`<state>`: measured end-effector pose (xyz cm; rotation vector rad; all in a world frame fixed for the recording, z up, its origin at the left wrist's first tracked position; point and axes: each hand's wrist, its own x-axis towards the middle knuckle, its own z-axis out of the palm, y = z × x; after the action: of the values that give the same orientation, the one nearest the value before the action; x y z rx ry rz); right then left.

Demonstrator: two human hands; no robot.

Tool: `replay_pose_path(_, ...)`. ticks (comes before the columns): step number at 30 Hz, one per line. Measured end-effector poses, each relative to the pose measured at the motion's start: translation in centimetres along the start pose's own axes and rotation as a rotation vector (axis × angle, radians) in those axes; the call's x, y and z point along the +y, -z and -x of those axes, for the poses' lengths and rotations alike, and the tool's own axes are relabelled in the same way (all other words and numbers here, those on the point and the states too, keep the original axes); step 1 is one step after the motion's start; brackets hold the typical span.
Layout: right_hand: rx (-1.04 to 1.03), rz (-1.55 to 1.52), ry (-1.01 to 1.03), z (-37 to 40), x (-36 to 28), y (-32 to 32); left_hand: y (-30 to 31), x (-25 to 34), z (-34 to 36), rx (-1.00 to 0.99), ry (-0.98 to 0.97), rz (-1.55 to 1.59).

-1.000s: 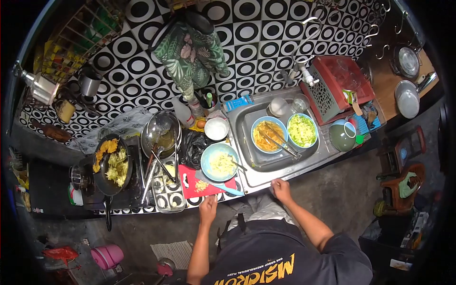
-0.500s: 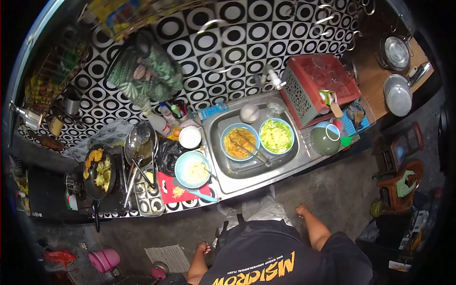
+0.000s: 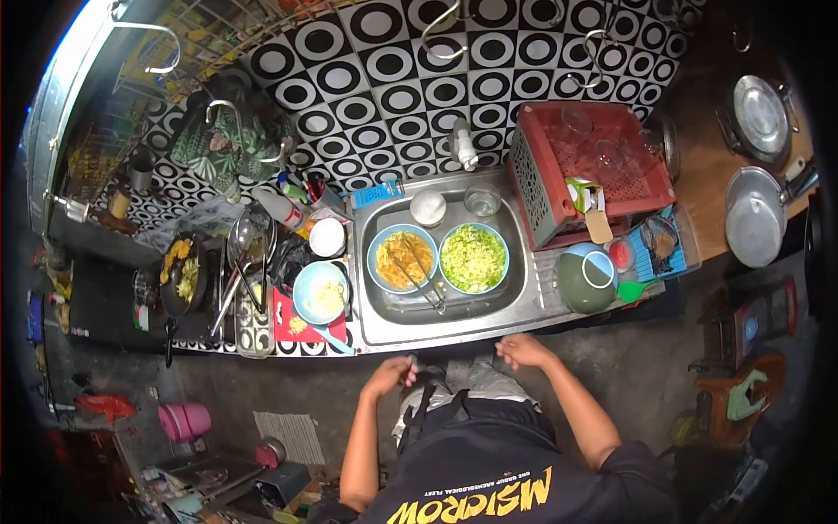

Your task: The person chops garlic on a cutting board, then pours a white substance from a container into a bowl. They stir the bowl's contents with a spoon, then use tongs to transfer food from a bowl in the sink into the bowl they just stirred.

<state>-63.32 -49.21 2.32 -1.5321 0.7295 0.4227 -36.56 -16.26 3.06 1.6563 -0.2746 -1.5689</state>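
My left hand (image 3: 393, 374) hangs in front of the counter's edge, its fingers loosely bent and nothing visible in it. My right hand (image 3: 526, 351) is just below the sink's front rim, fingers partly spread and holding nothing I can see. Ahead of them, in the steel sink (image 3: 410, 330), stand two blue-rimmed bowls side by side. The left bowl (image 3: 371, 272) holds yellow-orange food with metal tongs (image 3: 426, 286) resting in it. Chopped green vegetables (image 3: 473, 258) fill the right one. Neither hand touches these bowls.
To the left are a light-blue bowl (image 3: 305, 307), a red cutting board (image 3: 284, 325), a blue-handled knife (image 3: 336, 342) and a pan (image 3: 185, 293) with food. A red crate (image 3: 534, 179) and a green bowl (image 3: 576, 279) stand right. Metal hooks (image 3: 445, 44) hang overhead.
Both hands have risen from beside my body towards the sink's front edge and come closer together. The view has shifted, while the bowls and tongs keep their places.
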Motion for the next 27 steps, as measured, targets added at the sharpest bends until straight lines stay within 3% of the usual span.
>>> replay_pose_path(3, 0.141, -0.071, 0.27, -0.6, -7.2, -0.8, -3.2, 5.4, -0.9, 0.191, -0.328, 0.079)
replay_pose_path(5, 0.386, 0.039, 0.541, -1.5, -11.3, -2.1, -4.5, 8.4, -2.5, 0.361, -0.425, 0.062)
replay_pose_path(8, 0.485, 0.023, 0.677, -4.8, -14.8, -3.9, -4.8, 10.1, -6.2, 0.523, -0.502, 0.109)
replay_pose_path(11, 0.649, 0.346, 0.659, -8.0, -15.9, -5.4, -4.4, 10.1, -8.8, 0.542, -0.511, 0.203)
replay_pose_path(15, 0.39, 0.184, 0.433, -11.3, -15.8, -6.2, -4.5, 10.7, -9.7, 0.511, -0.489, 0.273)
replay_pose_path(19, 0.43, 0.212, 0.45, -10.4, -16.7, -6.2, -5.2, 11.4, -9.8, 0.493, -0.5, 0.343)
replay_pose_path(22, 0.507, 0.278, 0.605, -10.3, -15.5, -5.9, -6.3, 12.1, -9.3, 0.503, -0.56, 0.372)
replay_pose_path(25, 0.36, 0.027, 0.421, -9.5, -14.4, -5.4, -7.9, 13.0, -9.4, 0.454, -0.645, 0.43)
replay_pose_path(27, 0.457, 0.004, 0.522, -9.3, -13.0, -5.1, -9.1, 13.5, -9.3, 0.425, -0.654, 0.394)
